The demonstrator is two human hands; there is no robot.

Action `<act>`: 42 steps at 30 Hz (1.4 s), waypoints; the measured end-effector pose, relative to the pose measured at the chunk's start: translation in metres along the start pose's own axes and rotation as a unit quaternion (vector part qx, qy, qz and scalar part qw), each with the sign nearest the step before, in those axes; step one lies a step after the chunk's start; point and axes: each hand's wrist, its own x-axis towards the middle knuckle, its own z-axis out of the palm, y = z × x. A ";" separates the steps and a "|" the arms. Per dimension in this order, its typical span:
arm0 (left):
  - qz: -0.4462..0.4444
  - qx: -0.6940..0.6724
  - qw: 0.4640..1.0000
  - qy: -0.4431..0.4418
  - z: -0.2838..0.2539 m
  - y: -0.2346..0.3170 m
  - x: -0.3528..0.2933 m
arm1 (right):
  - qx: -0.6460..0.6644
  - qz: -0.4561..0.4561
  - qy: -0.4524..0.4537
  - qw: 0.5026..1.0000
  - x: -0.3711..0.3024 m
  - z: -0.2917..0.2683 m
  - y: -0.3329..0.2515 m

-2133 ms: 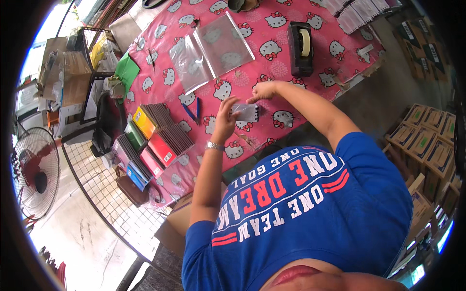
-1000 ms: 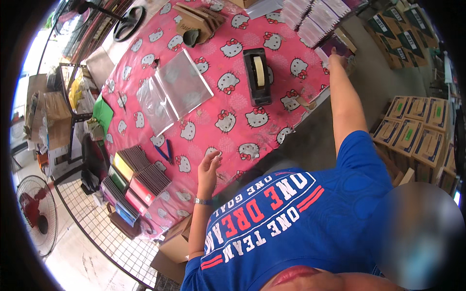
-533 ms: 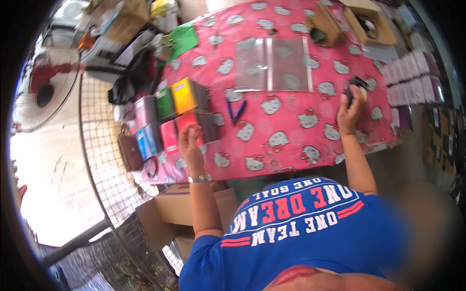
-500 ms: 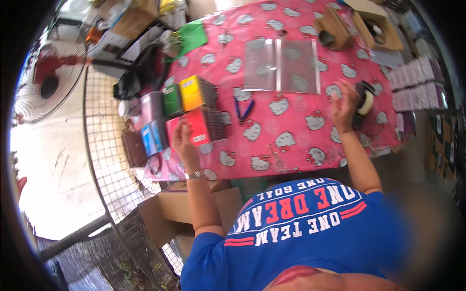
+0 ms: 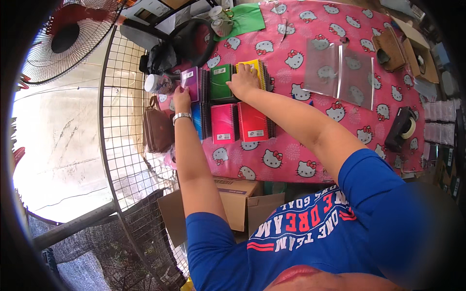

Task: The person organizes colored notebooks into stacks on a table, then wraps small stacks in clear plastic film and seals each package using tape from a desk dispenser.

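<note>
"Purple notebooks (image 5: 191, 82) under the left hand (image 5: 182, 100)?"

"Their left edge, yes. The right hand (image 5: 245, 83) bends over the yellow notebooks (image 5: 254, 62), thumb spread toward the green notebooks (image 5: 221, 80); whether either pinches, I can't tell."

"Which step?"

"Handling stacks on the tabletop (image 5: 286, 156), I'd judge; lifting one would call for closing round its sides."

"Containers?"

"Just beside the purple, a jar (image 5: 152, 83), contents brownish, unclear; far right, an open carton (image 5: 431, 73), something pale inside."

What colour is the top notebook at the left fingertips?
Purple spiral notebook; clearest in the head view.
</note>
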 end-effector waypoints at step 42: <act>-0.043 -0.277 0.960 0.000 -0.031 0.062 -0.046 | 0.481 0.103 0.039 0.870 0.036 -0.031 -0.093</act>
